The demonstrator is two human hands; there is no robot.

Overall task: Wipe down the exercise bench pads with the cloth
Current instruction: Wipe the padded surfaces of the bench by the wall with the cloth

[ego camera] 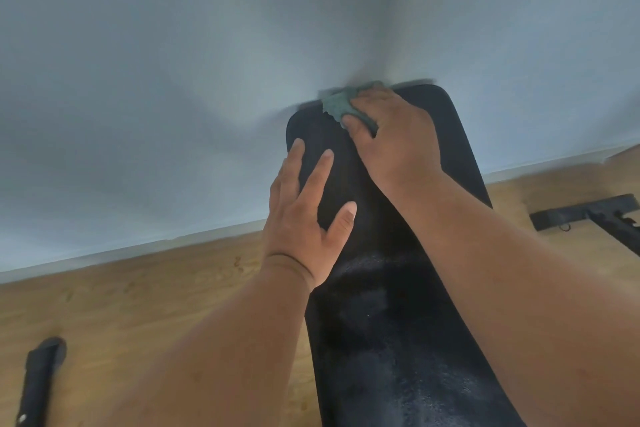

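The person reaches both bare arms forward over a black bench pad (388, 288) that slopes up toward a pale blue wall (173, 62). The right hand (394, 135) lies at the pad's top end, palm down, with its fingers curled over a green cloth (341, 106) and the thumb pressed against the cloth's near edge, so the cloth is gripped against the top left corner of the pad. Part of the cloth sticks out beyond the fingers at the pad's upper rim. The left hand (304, 218) rests flat on the left side of the pad, lower down than the right, with straight, spread fingers and the thumb angled out across the pad surface; it holds nothing. The two hands are near each other but apart. Below the pad lies a wooden floor (138, 305), with a black bar (38, 381) at the lower left and a black metal frame (585, 215) at the right.
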